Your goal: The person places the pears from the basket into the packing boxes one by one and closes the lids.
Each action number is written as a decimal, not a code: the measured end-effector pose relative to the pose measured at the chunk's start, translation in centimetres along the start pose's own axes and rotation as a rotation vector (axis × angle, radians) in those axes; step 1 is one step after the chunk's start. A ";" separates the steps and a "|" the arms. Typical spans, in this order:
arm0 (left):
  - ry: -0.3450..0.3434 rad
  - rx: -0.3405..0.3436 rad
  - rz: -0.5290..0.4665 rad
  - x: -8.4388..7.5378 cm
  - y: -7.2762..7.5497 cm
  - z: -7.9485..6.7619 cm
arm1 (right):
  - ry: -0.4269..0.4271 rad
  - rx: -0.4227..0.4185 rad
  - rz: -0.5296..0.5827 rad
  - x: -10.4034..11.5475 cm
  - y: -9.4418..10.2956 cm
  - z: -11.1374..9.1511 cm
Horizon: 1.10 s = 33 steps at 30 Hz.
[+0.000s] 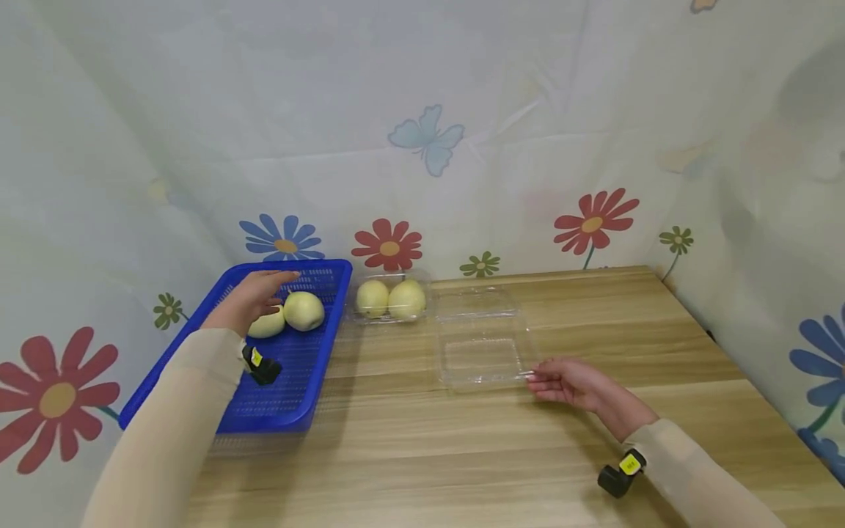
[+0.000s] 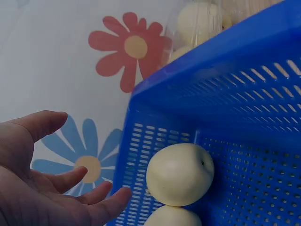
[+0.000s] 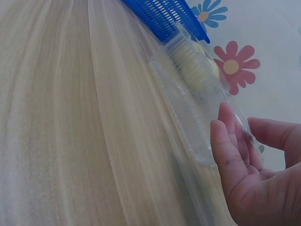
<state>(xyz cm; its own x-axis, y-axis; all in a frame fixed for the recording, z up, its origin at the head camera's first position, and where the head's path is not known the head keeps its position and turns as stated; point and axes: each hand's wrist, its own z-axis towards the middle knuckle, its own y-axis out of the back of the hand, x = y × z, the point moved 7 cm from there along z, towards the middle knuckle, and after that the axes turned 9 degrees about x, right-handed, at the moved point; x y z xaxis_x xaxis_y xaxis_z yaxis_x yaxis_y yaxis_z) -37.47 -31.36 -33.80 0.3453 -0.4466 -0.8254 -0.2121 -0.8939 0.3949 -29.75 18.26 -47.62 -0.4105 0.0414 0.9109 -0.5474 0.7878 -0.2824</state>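
My left hand (image 1: 251,299) hovers over the blue plastic basket (image 1: 300,403), thumb and fingers spread with nothing held. Two pale yellow-green pears lie in the basket; one pear (image 2: 178,174) shows whole in the left wrist view, and the other pear (image 1: 267,325) is partly hidden by the hand. On the right, my right hand (image 1: 573,383) pinches the near right corner of an opened clear plastic clamshell box (image 1: 482,359) between thumb and fingers. No fruit lies in that box, and its lid (image 1: 477,302) is folded back toward the wall.
A second clear box (image 1: 396,277) holding two pears (image 1: 405,301) stands between the basket and the opened box, close to the wall. Behind the wooden table (image 1: 422,455) hangs a flower-printed sheet (image 1: 495,88), which also lines both sides.
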 end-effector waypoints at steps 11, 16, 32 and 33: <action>0.141 -0.012 -0.063 3.0 0.1 2.5 | -0.021 -0.012 -0.017 -0.1 0.0 0.2; 0.158 -0.022 -0.055 4.3 0.3 3.7 | -0.014 0.002 -0.013 0.0 0.1 -0.1; 0.131 -0.041 0.044 5.7 -0.9 5.2 | -0.010 0.001 -0.007 0.0 0.1 -0.1; 0.132 -0.051 0.068 5.7 -0.9 5.3 | -0.010 0.001 -0.009 0.1 0.1 -0.1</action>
<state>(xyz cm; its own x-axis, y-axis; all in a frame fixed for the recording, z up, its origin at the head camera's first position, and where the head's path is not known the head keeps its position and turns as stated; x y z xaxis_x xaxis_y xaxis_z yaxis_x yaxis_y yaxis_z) -40.20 -32.86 -40.99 0.4496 -0.5044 -0.7372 -0.1938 -0.8607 0.4707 -29.72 18.38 -47.54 -0.4128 0.0283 0.9104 -0.5517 0.7875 -0.2746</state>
